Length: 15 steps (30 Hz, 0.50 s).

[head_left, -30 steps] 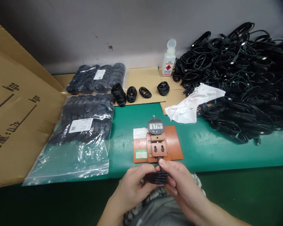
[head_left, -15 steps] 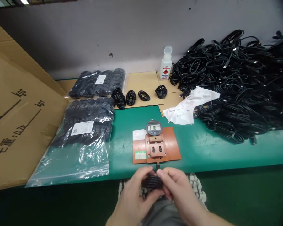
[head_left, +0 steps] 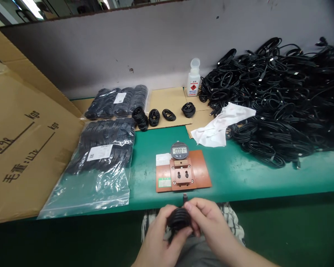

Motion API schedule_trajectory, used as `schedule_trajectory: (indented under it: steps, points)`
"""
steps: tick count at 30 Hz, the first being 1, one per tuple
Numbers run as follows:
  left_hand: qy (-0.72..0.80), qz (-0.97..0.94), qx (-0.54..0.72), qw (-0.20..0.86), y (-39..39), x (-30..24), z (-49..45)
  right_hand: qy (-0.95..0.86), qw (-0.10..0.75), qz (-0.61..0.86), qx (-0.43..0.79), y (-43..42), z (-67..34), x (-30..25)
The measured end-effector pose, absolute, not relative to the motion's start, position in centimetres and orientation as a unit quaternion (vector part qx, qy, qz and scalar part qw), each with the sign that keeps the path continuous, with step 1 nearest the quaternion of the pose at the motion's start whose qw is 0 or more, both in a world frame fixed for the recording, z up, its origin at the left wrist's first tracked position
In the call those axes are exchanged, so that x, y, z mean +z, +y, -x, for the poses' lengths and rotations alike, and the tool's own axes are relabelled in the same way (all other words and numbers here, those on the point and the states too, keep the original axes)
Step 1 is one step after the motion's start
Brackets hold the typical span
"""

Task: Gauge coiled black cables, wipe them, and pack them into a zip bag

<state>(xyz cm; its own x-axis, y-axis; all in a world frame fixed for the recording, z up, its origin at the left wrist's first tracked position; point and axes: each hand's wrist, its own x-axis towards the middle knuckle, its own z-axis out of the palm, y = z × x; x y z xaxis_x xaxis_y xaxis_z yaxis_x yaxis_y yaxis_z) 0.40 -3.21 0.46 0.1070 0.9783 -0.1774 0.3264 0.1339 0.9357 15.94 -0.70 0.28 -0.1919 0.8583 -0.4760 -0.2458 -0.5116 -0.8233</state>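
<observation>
Both of my hands hold one coiled black cable [head_left: 179, 218] just in front of the table's near edge. My left hand [head_left: 158, 231] wraps the coil from the left. My right hand [head_left: 207, 222] grips it from the right, its fingers pinching near the cable's plug [head_left: 185, 197], which points up at the gauge. Just beyond it on the green table [head_left: 239, 174] stands the brown test fixture [head_left: 183, 175]. Its round digital gauge [head_left: 179, 150] shows a reading near zero.
A big heap of black cables [head_left: 278, 104] fills the right of the table, with a white cloth [head_left: 221, 124] and a white bottle [head_left: 193, 78] beside it. Bagged cables [head_left: 100, 155] lie at left, next to a cardboard box [head_left: 19, 148]. Loose coils [head_left: 154, 116] sit on cardboard behind.
My hands drew the coil back from the fixture, so the plug came out of it. The gauge reading fell from about 67 to near zero. The view tilted up slightly.
</observation>
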Motion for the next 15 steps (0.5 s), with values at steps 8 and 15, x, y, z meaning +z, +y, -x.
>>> schedule_trajectory:
  steps: [8,15]
  points:
    - [0.516,-0.563,0.360,0.536,-1.5,-0.1,-0.3,-0.289,0.399,0.501,0.711,0.8,-16.2,0.2]
    - [0.510,-0.557,0.367,0.543,-0.8,-0.2,0.1,-0.266,0.403,0.495,0.722,1.3,-15.9,0.6]
